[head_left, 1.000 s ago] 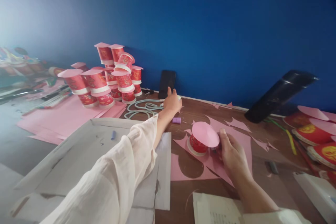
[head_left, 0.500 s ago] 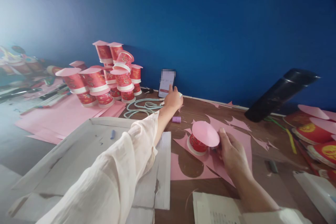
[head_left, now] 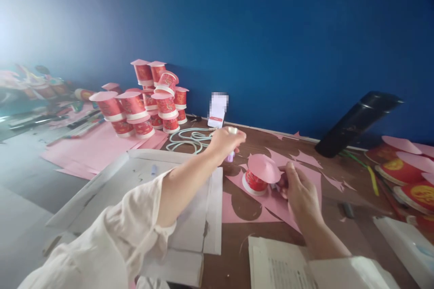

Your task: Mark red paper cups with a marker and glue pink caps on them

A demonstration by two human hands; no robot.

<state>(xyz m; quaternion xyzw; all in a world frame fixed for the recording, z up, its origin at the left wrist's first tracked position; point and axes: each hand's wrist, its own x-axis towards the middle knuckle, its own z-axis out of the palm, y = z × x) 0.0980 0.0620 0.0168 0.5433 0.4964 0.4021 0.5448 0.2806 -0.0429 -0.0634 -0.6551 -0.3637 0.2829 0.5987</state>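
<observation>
A red paper cup (head_left: 255,181) stands upside down on a cut pink sheet (head_left: 298,176), with a pink paper disc (head_left: 264,167) tilted on top. My right hand (head_left: 298,192) is curled against the cup's right side, fingertips pinching at it just under the disc. My left hand (head_left: 224,141) hovers closed a little left of the cup, gripping a small white stick-like thing (head_left: 233,130) whose tip pokes out above the fingers. A small purple cap (head_left: 231,157) lies just below that hand.
A lit phone (head_left: 218,109) leans on the blue wall. Several capped red cups (head_left: 149,101) are stacked at the back left on pink paper. A pale cable (head_left: 188,137), a flat cardboard tray (head_left: 135,180), a black flask (head_left: 356,122), red cups (head_left: 403,169) at right, printed sheets (head_left: 281,266).
My left hand has drawn back from the phone toward the cup, still closed on the white stick. The phone's screen, dark a second ago, is lit. My right hand stays at the cup.
</observation>
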